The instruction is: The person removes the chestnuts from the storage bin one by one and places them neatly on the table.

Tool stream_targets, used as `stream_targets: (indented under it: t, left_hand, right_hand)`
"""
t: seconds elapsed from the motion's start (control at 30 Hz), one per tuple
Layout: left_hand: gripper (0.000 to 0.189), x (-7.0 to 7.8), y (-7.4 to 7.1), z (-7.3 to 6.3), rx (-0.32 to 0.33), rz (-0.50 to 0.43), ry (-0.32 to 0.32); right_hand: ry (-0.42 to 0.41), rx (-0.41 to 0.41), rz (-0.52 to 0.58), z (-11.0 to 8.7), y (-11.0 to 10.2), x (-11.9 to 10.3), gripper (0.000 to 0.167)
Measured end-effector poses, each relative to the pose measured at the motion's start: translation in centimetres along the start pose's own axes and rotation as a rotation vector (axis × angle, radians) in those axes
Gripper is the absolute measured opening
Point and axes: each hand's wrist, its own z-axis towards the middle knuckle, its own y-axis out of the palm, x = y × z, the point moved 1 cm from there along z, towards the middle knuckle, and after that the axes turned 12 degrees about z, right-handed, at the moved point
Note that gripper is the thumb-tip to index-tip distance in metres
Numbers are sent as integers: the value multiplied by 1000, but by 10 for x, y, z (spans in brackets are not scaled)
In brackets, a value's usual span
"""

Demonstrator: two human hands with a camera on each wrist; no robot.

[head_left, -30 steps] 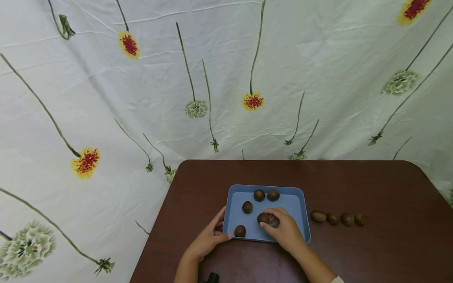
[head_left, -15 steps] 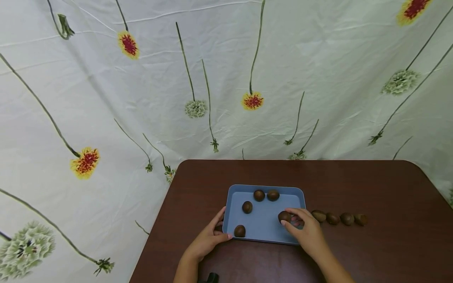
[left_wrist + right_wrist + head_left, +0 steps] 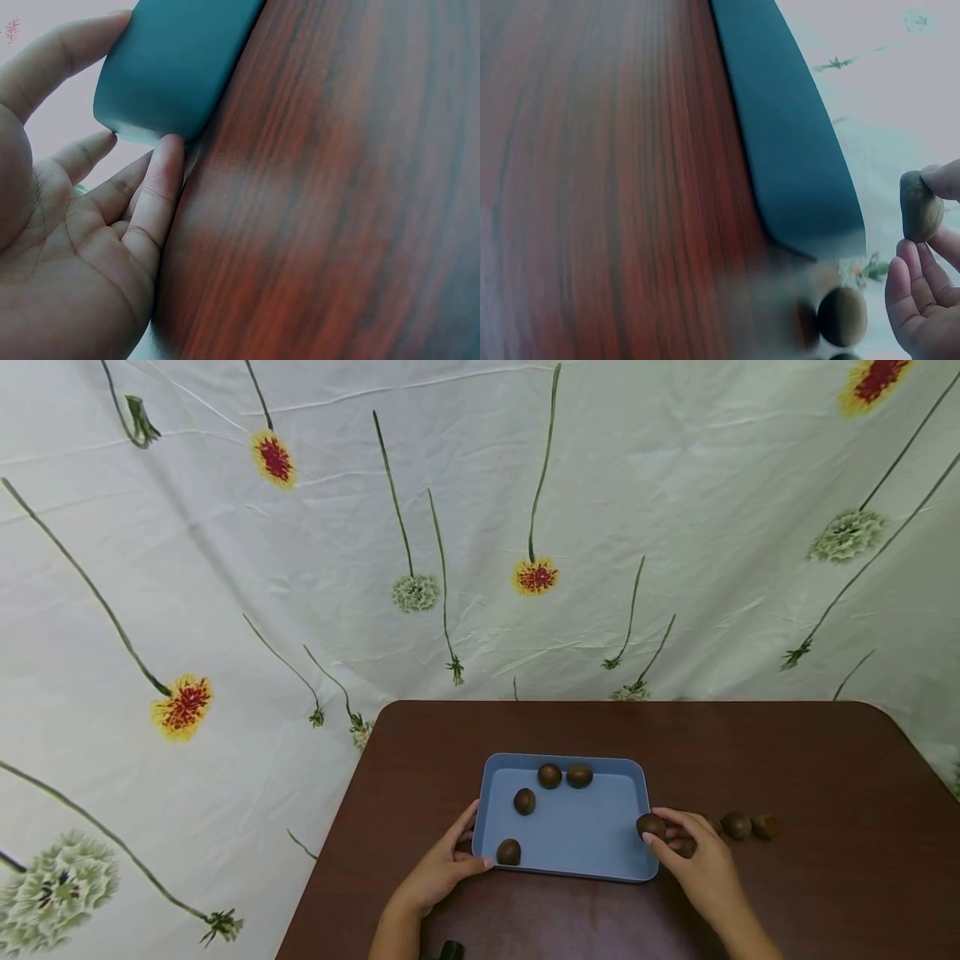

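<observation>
A blue tray (image 3: 585, 835) lies on the table, with several small brown nut-like balls inside: two by its back edge, one left of centre (image 3: 525, 802) and one at the front left corner (image 3: 508, 852). My left hand (image 3: 435, 872) grips the tray's front left corner, thumb at the front and fingers along the side. At the tray's right edge, my right hand (image 3: 705, 864) pinches another brown nut-like ball (image 3: 651, 827) between thumb and fingertips. The right wrist view shows this egg-shaped piece (image 3: 921, 206) held off the table.
Right of the tray runs a row of similar balls (image 3: 737, 825), partly hidden behind my right hand. The dark brown table (image 3: 825, 902) ends at a flower-printed white cloth (image 3: 480, 527). A black object (image 3: 452, 950) shows at the front edge.
My right hand has carried the pinched ball rightward, from the middle of the tray to its right edge. The left hand and the other balls stay where they were.
</observation>
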Motion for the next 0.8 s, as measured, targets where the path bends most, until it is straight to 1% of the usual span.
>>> stream_targets:
  t: [0.17,0.37,0.57,0.8]
  left_hand:
    - [92,1,0,-1,5,1,0]
    - [92,1,0,-1,7,5,-2]
    - [92,0,1,-1,3,2,-1]
    - [92,0,1,-1,2,3,-2]
  right_hand:
    - [33,12,-35,-2,-15,8,51]
    - [103,7,-90,-4,-28,17,57]
    - [154,-22,-131,-4,-32,24,58]
    - [174,-61,-152,-2,-31,31,58]
